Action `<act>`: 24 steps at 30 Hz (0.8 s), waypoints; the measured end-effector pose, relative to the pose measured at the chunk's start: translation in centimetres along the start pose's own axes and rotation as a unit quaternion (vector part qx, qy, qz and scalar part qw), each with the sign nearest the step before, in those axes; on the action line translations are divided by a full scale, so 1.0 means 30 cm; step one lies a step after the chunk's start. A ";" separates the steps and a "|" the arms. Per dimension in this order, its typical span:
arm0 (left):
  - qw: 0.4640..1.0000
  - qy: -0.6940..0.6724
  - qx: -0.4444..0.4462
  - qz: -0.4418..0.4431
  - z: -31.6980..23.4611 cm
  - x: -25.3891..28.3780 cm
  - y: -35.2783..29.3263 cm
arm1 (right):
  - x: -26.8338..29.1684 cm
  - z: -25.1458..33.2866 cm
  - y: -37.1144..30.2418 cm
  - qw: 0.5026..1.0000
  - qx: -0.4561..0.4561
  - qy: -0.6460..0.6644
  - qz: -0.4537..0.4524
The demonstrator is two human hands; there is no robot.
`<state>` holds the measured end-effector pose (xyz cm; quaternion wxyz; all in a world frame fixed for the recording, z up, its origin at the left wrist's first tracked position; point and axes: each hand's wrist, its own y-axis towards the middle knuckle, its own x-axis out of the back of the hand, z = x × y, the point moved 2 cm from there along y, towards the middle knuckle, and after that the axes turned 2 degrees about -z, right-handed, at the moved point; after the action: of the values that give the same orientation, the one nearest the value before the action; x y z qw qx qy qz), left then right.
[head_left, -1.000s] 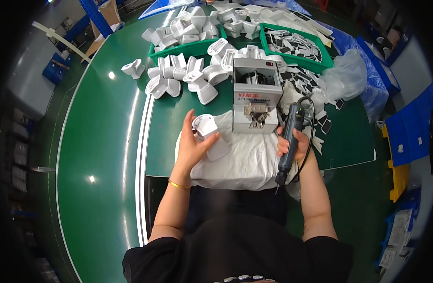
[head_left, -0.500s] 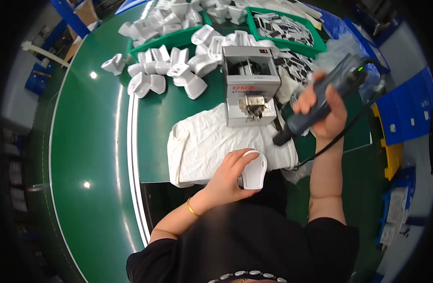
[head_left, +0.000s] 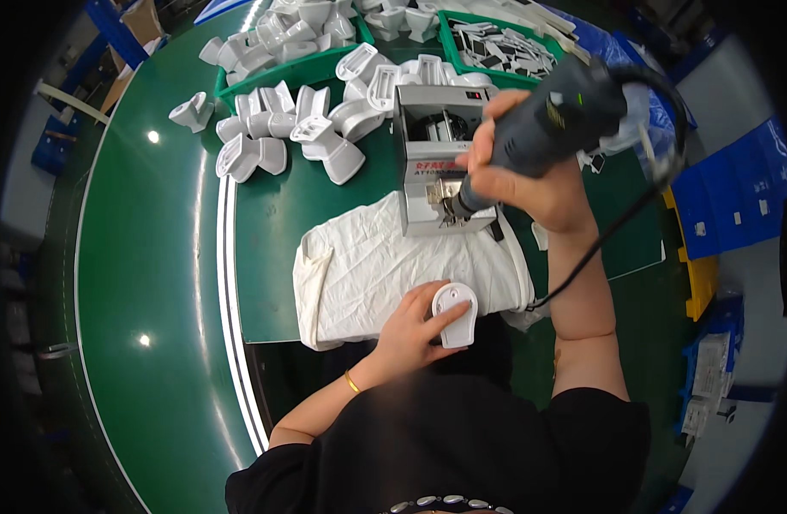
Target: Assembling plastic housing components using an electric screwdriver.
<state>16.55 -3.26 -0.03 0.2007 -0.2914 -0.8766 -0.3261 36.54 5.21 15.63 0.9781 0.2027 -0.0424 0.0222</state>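
The left hand (head_left: 408,332) is wrapped around a small white moulded plastic housing (head_left: 455,313) with a rounded top, fingers curled at its side and thumb along its lower edge, holding it at the near edge of a crumpled white cloth (head_left: 385,265) just in front of the person's body. The right hand (head_left: 522,176) is well apart from it, raised farther out, and clenched around the grey barrel of a corded electric screwdriver (head_left: 547,120) (its black cable loops off to the right). The tool's tip points down at the front of a small grey metal box-shaped machine (head_left: 436,150), which stands at the far edge of the cloth on the green table (head_left: 153,257). Beyond the machine lie many loose white plastic housings (head_left: 282,141), some in a green tray (head_left: 303,73).
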 end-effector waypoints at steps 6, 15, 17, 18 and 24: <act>0.999 0.035 -0.024 -0.022 -0.009 -0.009 -0.008 | -0.054 -0.021 0.000 0.998 0.021 0.064 0.005; 0.999 0.027 -0.013 -0.017 -0.019 -0.018 -0.018 | -0.073 -0.027 -0.077 0.988 0.053 0.014 -0.142; 1.000 0.007 -0.003 -0.017 -0.004 -0.026 -0.017 | -0.073 -0.010 -0.113 0.990 0.036 0.016 -0.133; 1.000 0.011 -0.006 -0.022 -0.003 -0.027 -0.022 | -0.077 0.008 -0.144 0.992 0.047 0.022 -0.119; 0.999 0.010 -0.002 -0.034 0.008 -0.023 -0.010 | -0.079 0.079 -0.270 0.995 0.048 -0.057 -0.073</act>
<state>16.83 -3.54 -0.70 0.1983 -0.2583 -0.8834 -0.3371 34.50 -3.23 14.37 0.9621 0.2531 -0.0822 -0.0587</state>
